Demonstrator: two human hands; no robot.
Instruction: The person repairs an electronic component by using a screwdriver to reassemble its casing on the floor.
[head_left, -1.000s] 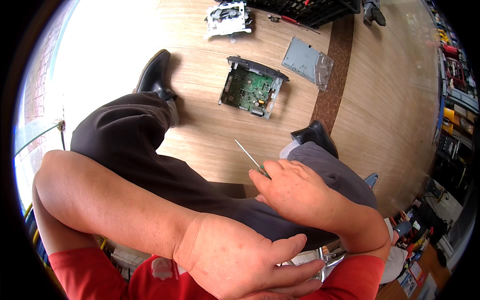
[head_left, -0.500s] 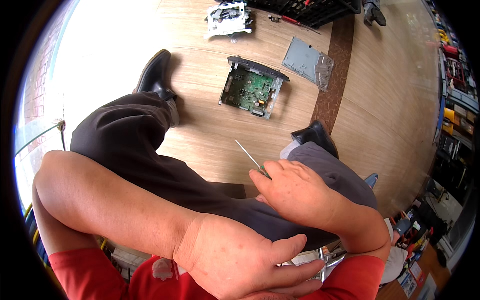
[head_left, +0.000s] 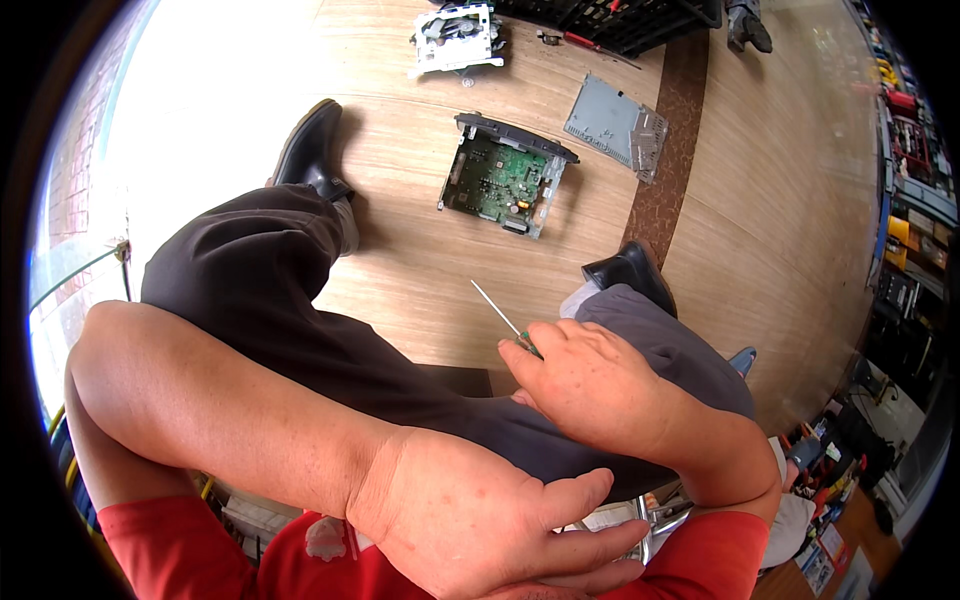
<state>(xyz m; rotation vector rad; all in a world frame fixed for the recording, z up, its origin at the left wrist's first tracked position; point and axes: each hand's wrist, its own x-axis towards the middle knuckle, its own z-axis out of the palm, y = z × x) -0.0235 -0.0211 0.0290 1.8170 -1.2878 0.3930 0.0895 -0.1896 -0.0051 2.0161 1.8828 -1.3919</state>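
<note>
My right hand (head_left: 600, 385) is closed around the green handle of a screwdriver (head_left: 497, 308), whose thin metal shaft points up and to the left over the floor. My left hand (head_left: 480, 515) hangs in front of my red shirt, back upward, with its fingers stretched and apart; nothing shows in it. Beyond my knees, between my shoes, lies an opened car stereo (head_left: 508, 172). Its green circuit board faces up inside a metal frame, and its dark front panel is on the far side. Neither hand touches it.
A grey metal cover plate (head_left: 605, 122) lies right of the stereo. Farther off sit a white-framed disc mechanism (head_left: 455, 40), a red-handled tool (head_left: 582, 40) and a black crate (head_left: 630, 22). Shelves of tools (head_left: 905, 250) line the right side, and a glass panel (head_left: 80, 275) stands at left.
</note>
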